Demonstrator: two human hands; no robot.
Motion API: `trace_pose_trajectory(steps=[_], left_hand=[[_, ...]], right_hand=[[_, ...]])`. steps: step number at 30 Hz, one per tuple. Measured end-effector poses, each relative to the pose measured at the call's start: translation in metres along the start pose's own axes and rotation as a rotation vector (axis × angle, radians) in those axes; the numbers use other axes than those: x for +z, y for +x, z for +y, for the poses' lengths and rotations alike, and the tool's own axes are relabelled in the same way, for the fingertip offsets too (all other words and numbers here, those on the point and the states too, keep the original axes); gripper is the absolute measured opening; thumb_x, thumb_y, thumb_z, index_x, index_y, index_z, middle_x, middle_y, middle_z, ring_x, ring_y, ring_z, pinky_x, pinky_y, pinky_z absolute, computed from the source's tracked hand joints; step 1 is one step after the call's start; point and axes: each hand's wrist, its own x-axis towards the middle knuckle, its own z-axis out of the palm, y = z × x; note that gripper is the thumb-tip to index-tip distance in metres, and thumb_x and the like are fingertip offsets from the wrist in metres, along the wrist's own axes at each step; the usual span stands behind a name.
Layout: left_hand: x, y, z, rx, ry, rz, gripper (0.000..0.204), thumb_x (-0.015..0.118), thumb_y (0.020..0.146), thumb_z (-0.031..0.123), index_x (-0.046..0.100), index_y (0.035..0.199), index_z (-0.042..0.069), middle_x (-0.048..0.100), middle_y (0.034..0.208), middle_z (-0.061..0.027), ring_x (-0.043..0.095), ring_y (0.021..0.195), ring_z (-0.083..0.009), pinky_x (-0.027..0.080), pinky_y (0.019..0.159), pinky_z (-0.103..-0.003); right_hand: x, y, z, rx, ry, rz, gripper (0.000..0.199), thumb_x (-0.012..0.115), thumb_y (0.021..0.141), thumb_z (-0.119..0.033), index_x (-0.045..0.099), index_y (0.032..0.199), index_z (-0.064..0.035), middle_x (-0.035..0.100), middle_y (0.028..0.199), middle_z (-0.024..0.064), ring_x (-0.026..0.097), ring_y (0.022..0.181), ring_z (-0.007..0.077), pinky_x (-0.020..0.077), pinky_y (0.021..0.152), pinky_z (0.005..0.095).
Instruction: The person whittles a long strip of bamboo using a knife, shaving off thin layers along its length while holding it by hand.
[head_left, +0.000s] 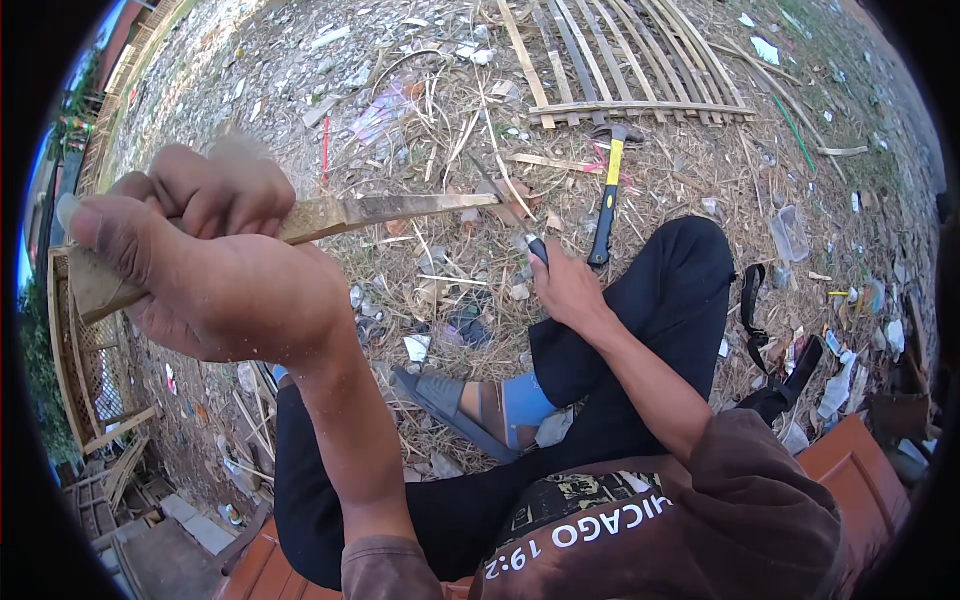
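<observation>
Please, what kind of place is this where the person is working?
Probably an outdoor yard for bamboo craft. Dry straw-strewn littered ground lies all around, a panel of split bamboo slats lies ahead, and a yellow-and-black-handled hammer lies beside it.

Pale bamboo strip (390,210) lies level; dark-handled knife (520,235) angled.

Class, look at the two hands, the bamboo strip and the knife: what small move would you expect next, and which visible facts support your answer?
Probably another short shaving stroke: the right hand pushes the knife along the bamboo strip, away from the body. The left hand grips the strip's near end firmly, raised and roughly level, and the blade appears to meet its far tip, though contact is hard to tell.
</observation>
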Motion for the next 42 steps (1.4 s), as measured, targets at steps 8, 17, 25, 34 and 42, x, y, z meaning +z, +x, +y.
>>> trace_pose_trajectory(steps=[8,17,25,34,42], left_hand=[[-0.003,-0.003,0.001,0.065,0.032,-0.036,0.055,0.042,0.099,0.052,0.020,0.067,0.014,0.019,0.057,0.0013,0.018,0.045,-0.0094,0.013,0.043,-0.027],[0.003,-0.009,0.005,0.053,-0.058,-0.123,0.055,0.042,0.098,0.053,0.021,0.067,0.014,0.020,0.056,0.0011,0.019,0.044,-0.0091,0.014,0.042,-0.027],[-0.002,-0.008,0.007,0.060,0.003,-0.098,0.058,0.040,0.098,0.055,0.019,0.064,0.013,0.020,0.056,0.0010,0.019,0.045,-0.0096,0.013,0.043,-0.027],[-0.002,-0.013,0.009,0.027,-0.006,-0.048,0.054,0.037,0.101,0.051,0.019,0.065,0.015,0.019,0.056,0.0012,0.018,0.045,-0.0103,0.014,0.043,-0.027],[-0.005,-0.009,0.005,0.056,0.000,-0.090,0.053,0.038,0.100,0.051,0.020,0.066,0.014,0.019,0.056,0.0010,0.018,0.044,-0.0097,0.013,0.042,-0.027]], right_hand=[[-0.035,-0.021,-0.039,-0.127,0.392,0.035,0.032,0.049,0.098,-0.032,0.047,0.103,-0.0008,0.061,0.067,0.0257,0.061,0.065,0.0461,0.0444,0.060,0.0544],[0.000,-0.007,0.006,0.010,0.068,0.007,0.034,0.044,0.099,-0.032,0.049,0.100,0.0012,0.060,0.064,0.0277,0.060,0.065,0.0485,0.0439,0.065,0.0593],[-0.002,-0.018,-0.003,-0.255,0.344,0.105,0.029,0.045,0.099,-0.031,0.049,0.101,-0.0015,0.059,0.062,0.0254,0.059,0.061,0.0469,0.0429,0.057,0.0579],[0.016,0.014,0.029,0.140,0.377,-0.028,0.039,0.044,0.099,-0.039,0.050,0.098,0.0001,0.063,0.075,0.0219,0.062,0.073,0.0439,0.0451,0.070,0.0519],[-0.025,-0.014,-0.027,-0.183,0.439,0.109,0.036,0.047,0.099,-0.036,0.049,0.099,-0.0002,0.057,0.067,0.0182,0.055,0.060,0.0398,0.0424,0.058,0.0449]])
